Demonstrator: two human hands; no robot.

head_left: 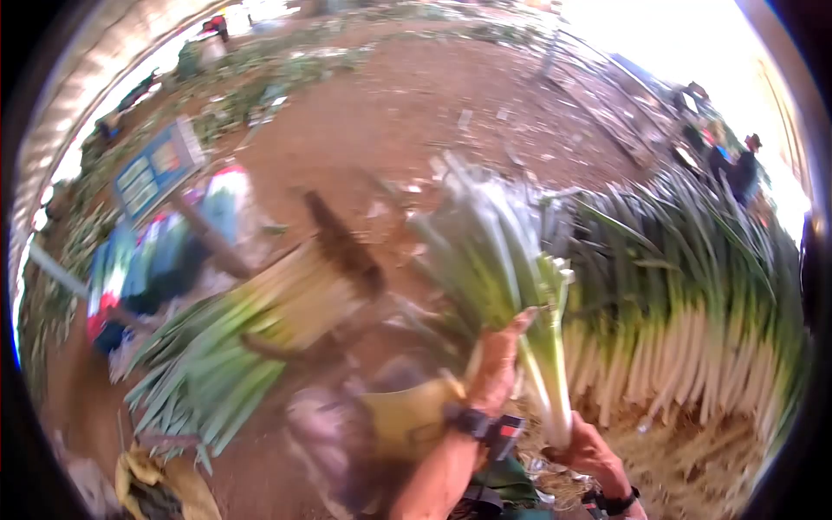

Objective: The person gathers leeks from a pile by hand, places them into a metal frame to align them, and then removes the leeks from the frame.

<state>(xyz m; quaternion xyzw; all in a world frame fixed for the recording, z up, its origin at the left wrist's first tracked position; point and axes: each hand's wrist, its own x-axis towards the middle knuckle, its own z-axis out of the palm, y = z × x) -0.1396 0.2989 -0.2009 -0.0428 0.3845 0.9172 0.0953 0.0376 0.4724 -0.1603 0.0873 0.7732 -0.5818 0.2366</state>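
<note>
A leek (pixel 548 373) with a white shank and long green leaves stands tilted in front of me. My left hand (pixel 496 368) is closed around it where the white turns green, thumb pointing up along the stalk. Lower down, my right hand (pixel 585 449) is closed on the white root end. The leaves fan upward and away, blurred by motion. To the right lies a broad row of leeks (pixel 676 338), white ends towards me and dark green tops away.
On the left, a stack of trimmed leeks (pixel 269 321) rests on a wooden stand (pixel 347 238). Behind it are a blue sign (pixel 156 173) and wrapped bundles (pixel 165 251). A yellow container (pixel 412 416) sits near my left arm. People (pixel 737 165) are far right.
</note>
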